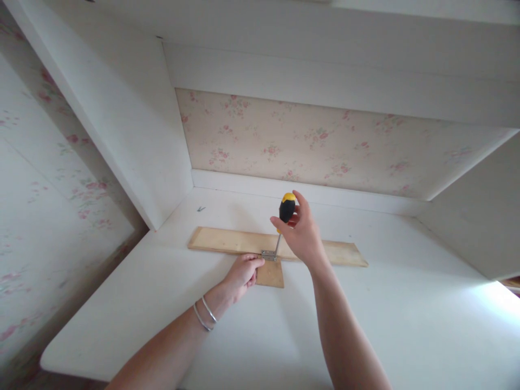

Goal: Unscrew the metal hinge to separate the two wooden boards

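Observation:
My right hand (303, 230) grips the yellow and black handle of a screwdriver (287, 208), which stands nearly upright. Its shaft runs down to a small metal hinge (268, 254) at the joint between two pieces of wood. The long wooden board (227, 240) lies crosswise, and a short wooden block (271, 273) meets its near edge. Closed on the left side of the short block, my left hand (244, 272) has its thumb by the hinge. Whether the tip sits in a screw is too small to tell.
Several small screws (201, 208) lie on the white desk (162, 292) behind the board's left end. A white side panel (134, 119) rises at the left, and a white shelf (325, 43) overhangs the back. Flowered wallpaper (284, 135) covers the wall behind.

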`<state>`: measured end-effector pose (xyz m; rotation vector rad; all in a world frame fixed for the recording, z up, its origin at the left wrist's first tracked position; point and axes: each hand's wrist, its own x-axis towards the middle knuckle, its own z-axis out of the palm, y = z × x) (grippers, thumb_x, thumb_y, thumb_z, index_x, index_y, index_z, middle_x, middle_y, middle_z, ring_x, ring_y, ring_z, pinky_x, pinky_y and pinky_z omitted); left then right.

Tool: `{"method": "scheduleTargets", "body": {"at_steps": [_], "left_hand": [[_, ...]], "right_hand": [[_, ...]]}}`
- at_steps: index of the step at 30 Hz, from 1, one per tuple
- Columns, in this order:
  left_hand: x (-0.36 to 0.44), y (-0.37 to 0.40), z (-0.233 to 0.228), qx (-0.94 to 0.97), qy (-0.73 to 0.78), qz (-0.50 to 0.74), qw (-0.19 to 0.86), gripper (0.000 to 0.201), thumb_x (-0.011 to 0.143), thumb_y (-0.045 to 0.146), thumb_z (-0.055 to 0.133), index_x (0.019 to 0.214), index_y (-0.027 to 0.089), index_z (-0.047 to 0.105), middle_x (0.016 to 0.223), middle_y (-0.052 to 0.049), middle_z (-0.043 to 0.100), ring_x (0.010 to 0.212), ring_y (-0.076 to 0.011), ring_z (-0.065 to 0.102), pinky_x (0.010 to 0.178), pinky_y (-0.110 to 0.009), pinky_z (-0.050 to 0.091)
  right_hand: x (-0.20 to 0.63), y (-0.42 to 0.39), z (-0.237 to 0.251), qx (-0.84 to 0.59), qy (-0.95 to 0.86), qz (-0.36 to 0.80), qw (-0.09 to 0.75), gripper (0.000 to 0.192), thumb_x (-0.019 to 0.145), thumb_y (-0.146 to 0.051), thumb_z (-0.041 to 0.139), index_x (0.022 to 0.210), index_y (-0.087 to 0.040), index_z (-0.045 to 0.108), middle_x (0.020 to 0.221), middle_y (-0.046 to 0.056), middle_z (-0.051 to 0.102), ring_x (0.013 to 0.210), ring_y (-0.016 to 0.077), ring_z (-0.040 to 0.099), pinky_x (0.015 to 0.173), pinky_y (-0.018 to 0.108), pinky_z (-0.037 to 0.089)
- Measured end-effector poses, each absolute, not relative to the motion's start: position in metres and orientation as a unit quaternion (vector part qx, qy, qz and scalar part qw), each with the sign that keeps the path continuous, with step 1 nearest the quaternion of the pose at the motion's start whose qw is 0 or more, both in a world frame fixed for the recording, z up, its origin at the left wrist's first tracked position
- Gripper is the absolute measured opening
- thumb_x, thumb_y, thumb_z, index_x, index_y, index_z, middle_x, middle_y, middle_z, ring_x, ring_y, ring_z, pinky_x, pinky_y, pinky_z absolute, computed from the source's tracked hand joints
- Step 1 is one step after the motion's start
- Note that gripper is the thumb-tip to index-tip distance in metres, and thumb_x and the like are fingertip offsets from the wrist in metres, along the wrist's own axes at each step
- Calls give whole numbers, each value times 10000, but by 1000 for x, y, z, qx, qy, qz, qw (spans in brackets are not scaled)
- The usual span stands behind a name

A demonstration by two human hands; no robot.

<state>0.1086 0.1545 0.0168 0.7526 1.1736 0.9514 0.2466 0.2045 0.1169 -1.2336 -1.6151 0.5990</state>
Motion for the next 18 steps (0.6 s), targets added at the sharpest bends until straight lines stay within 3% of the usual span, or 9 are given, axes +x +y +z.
{"method": "scheduleTargets", "body": {"at_steps": [3, 8, 13, 18], "left_hand": [[108, 155, 16, 327, 519, 420, 669, 218, 679, 320, 655, 639, 178, 495, 364, 98, 316, 299, -37, 207, 362, -226, 94], [108, 156, 15, 317, 515, 423, 675, 206, 664, 302, 661, 660, 176, 498, 375, 105, 312, 304, -34, 199, 361, -226, 81], [108, 156, 14, 311, 520, 420, 676, 239, 659, 324, 677, 643, 176, 490, 380, 101, 313, 310, -34, 217, 365, -222, 82], [108, 157, 10, 300, 519, 427, 677, 247, 658, 308, 675, 622, 182, 466, 372, 100, 306, 310, -35, 218, 369, -220, 87]], "right_hand": [[244, 204, 118, -531, -666, 205, 483, 670, 725, -371, 629, 1339, -283, 376, 1070, 71, 621, 755, 188, 631, 717, 368, 511], [244, 204, 115, -472, -655, 285, 517, 703, 790, -249, 507, 1410, -309, 183, 1185, 77, 575, 820, 180, 641, 721, 348, 502], [243, 205, 114, -517, -638, 212, 530, 529, 754, -344, 583, 1241, -257, 396, 1117, 70, 575, 842, 189, 592, 701, 347, 505], [244, 207, 117, -545, -635, 137, 530, 536, 700, -391, 647, 1183, -214, 494, 1093, 95, 551, 793, 185, 578, 661, 336, 513]]}}
